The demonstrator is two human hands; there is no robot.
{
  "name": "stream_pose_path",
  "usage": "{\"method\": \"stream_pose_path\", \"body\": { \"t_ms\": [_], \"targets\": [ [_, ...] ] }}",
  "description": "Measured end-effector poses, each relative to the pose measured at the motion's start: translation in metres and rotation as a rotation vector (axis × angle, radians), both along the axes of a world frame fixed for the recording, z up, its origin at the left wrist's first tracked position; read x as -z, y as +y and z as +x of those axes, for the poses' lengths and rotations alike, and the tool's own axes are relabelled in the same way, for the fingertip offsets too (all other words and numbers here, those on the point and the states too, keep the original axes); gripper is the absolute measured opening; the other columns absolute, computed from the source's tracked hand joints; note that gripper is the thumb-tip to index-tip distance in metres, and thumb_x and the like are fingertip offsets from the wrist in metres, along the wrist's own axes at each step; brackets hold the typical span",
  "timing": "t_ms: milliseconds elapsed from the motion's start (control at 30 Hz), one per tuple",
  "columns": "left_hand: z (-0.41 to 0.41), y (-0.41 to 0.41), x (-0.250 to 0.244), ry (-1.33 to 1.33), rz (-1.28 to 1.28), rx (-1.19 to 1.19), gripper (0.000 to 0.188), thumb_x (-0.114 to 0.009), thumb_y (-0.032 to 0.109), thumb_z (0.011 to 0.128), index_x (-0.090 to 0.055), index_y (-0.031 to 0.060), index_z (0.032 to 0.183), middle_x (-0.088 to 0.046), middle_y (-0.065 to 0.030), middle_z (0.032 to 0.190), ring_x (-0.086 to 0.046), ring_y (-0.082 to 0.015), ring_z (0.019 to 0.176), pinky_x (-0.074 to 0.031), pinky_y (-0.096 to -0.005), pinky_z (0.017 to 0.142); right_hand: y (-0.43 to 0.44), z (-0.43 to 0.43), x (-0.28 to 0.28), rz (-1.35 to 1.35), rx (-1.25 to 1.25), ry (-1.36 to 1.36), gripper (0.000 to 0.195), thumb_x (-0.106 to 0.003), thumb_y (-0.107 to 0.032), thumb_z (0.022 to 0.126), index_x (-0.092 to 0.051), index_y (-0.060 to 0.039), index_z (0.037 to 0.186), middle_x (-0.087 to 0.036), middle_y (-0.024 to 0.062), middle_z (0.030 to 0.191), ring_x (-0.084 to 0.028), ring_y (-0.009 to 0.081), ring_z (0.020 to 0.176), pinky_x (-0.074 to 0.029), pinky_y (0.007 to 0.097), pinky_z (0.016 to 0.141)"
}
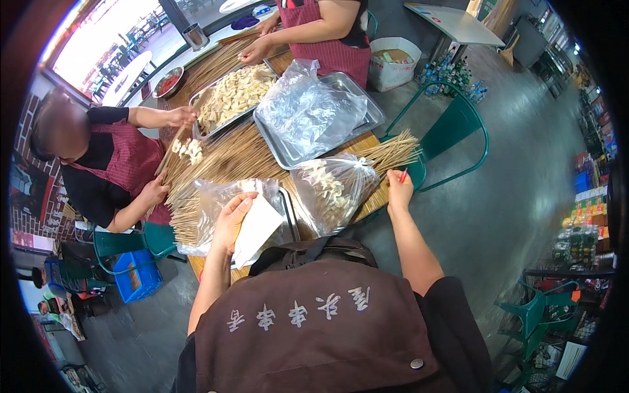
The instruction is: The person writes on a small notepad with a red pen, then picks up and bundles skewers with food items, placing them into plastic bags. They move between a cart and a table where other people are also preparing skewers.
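Note:
My left hand holds a folded white paper between thumb and fingers, above a clear plastic bag on the table. My right hand has a red pen or marker between its fingers, beside the bare ends of a bundle of wooden skewers. Those skewers stick out of a knotted clear plastic bag, with pale food pieces on them inside. Many loose bamboo skewers cover the middle of the wooden table.
A metal tray of sliced pale food and a tray with crumpled plastic lie further back. One co-worker at the left handles skewers; another stands at the far side. A green metal chair is at the right.

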State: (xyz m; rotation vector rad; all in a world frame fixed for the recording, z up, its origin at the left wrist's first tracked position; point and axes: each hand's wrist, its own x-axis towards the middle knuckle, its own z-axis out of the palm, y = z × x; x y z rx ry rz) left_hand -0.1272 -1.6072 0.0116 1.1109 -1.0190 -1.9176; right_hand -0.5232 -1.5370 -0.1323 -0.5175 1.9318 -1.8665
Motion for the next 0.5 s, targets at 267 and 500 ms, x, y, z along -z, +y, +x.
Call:
{"method": "stream_pose_path", "body": {
  "t_ms": [267,500],
  "targets": [
    [-0.021,0.021,0.011,0.089,0.089,0.025,0.025,-0.056,0.021,0.097,-0.06,0.0019,0.112,-0.066,-0.0033,0.093,-0.063,-0.0104,0.079,-0.051,-0.0227,0.07,-0.017,0.05,-0.032,0.297,-0.41,0.747,0.037,-0.069,-0.029,0.083,-0.065,0.0015,0.103,-0.059,0.014,0.117,-0.059,0.0345,0.103,-0.048,0.04,0.088],
    [-0.013,0.027,0.018,0.217,0.19,0.005,0.022,-0.058,0.02,0.096,-0.062,0.0022,0.109,-0.067,-0.0038,0.092,-0.064,-0.0101,0.077,-0.052,-0.0237,0.069,-0.008,0.051,-0.036,0.245,-0.415,0.837,0.031,-0.068,-0.023,0.083,-0.066,0.0007,0.103,-0.062,0.0153,0.116,-0.062,0.0344,0.099,-0.049,0.0391,0.085]
  ]
}}
